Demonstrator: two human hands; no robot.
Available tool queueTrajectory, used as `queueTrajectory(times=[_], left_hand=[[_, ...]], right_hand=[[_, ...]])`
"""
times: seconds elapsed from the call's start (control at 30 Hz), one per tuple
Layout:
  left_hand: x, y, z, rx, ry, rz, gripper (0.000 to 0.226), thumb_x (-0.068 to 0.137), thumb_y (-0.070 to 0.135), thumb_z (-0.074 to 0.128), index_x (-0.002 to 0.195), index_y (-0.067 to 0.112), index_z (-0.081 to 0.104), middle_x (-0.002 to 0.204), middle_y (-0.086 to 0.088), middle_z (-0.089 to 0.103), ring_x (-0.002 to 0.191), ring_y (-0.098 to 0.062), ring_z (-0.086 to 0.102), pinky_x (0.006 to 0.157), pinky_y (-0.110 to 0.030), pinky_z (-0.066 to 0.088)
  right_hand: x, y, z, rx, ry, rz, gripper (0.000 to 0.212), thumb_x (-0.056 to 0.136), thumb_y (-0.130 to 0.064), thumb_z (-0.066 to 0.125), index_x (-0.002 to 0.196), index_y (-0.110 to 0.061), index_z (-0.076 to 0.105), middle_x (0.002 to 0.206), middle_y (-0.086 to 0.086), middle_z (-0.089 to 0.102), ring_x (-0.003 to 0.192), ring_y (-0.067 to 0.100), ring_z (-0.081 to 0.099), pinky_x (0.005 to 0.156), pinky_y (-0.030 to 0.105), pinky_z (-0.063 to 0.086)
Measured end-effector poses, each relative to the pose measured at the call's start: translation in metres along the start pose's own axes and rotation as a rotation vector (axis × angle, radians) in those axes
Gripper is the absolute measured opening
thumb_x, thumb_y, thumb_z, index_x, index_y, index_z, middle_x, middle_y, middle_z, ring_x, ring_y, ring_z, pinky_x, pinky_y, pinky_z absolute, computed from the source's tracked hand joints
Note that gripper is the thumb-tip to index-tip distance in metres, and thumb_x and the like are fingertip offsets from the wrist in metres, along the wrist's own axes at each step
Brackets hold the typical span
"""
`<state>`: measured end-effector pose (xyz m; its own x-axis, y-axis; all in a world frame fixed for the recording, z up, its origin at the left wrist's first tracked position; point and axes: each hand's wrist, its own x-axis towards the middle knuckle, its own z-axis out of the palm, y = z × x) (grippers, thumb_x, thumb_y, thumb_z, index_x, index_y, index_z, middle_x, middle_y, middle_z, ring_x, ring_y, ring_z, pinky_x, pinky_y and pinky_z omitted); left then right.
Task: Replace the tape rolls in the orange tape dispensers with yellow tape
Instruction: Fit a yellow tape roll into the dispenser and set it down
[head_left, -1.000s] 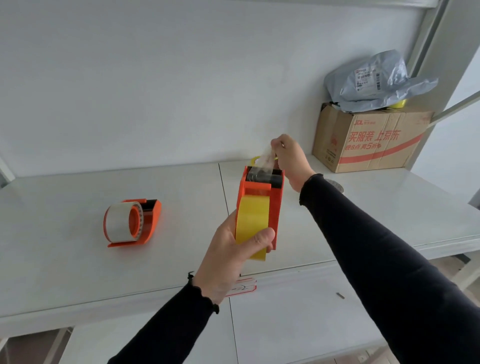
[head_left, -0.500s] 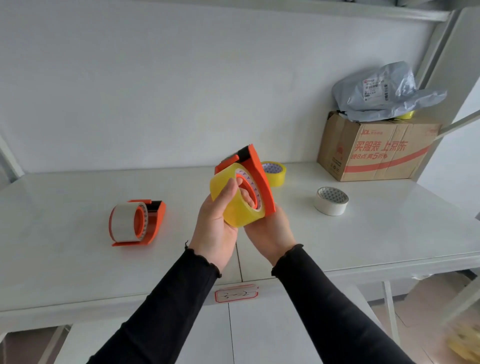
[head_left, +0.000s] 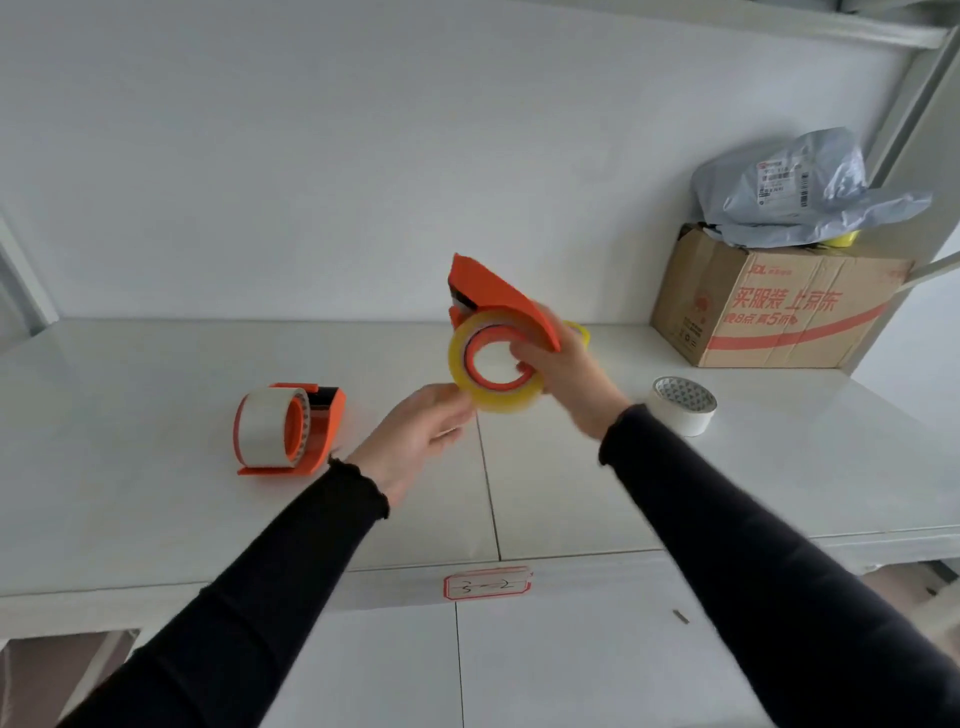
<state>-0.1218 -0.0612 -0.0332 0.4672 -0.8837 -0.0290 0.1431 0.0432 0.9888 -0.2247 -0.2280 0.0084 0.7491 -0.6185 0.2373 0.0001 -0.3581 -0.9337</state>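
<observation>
An orange tape dispenser (head_left: 493, 293) loaded with a yellow tape roll (head_left: 498, 400) is held above the white shelf (head_left: 156, 509). My right hand (head_left: 566, 371) grips it, thumb in the roll's core. My left hand (head_left: 415, 434) is just below and left of the roll, fingertips near its rim, fingers apart. A second orange dispenser (head_left: 291, 428) holding a whitish roll lies on the shelf to the left. Another yellow roll (head_left: 581, 332) peeks out behind my right hand.
A loose white tape roll (head_left: 681, 405) lies on the shelf at the right. A cardboard box (head_left: 774, 306) with a grey plastic mailer bag (head_left: 800, 192) on top stands at the back right. A red-bordered label (head_left: 487, 583) marks the shelf's front edge.
The dispenser with the yellow roll has turned over and now rests in my right hand alone. My left hand has come off the roll and dropped down to the left.
</observation>
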Motion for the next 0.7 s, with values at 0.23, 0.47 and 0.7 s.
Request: queueTrajectory(times=[0.23,0.47,0.7], left_hand=[[0.0,0.011,-0.038,1.637,-0.017,0.088,0.052,0.094,0.049,0.046,0.137,0.02,0.049,0.139,-0.002,0.054,0.133,-0.022,0.041,0.105,-0.037,0.039],[0.002,0.007,-0.045,1.694,-0.094,0.116,0.055,0.092,0.051,0.047,0.138,0.021,0.049,0.141,0.0,0.052,0.135,-0.021,0.041,0.106,-0.039,0.038],[0.016,0.006,-0.045,1.695,-0.135,0.147,0.056,0.09,0.053,0.048,0.138,0.022,0.05,0.14,0.002,0.054,0.131,-0.02,0.046,0.103,-0.039,0.041]], right_hand=[[0.069,-0.006,-0.008,-1.147,-0.452,-0.204,0.062,0.091,-0.015,0.049,0.147,-0.041,0.047,0.139,0.002,0.055,0.127,0.026,0.053,0.107,0.037,0.041],[0.096,0.005,0.002,-1.494,-0.769,-0.097,0.079,0.089,-0.034,0.062,0.158,-0.043,0.024,0.152,0.004,0.041,0.136,0.03,0.045,0.11,0.039,0.038],[0.127,-0.037,0.043,-1.48,-0.849,-0.036,0.073,0.093,-0.072,0.043,0.158,-0.039,0.031,0.161,-0.002,0.041,0.15,0.023,0.034,0.122,0.042,0.024]])
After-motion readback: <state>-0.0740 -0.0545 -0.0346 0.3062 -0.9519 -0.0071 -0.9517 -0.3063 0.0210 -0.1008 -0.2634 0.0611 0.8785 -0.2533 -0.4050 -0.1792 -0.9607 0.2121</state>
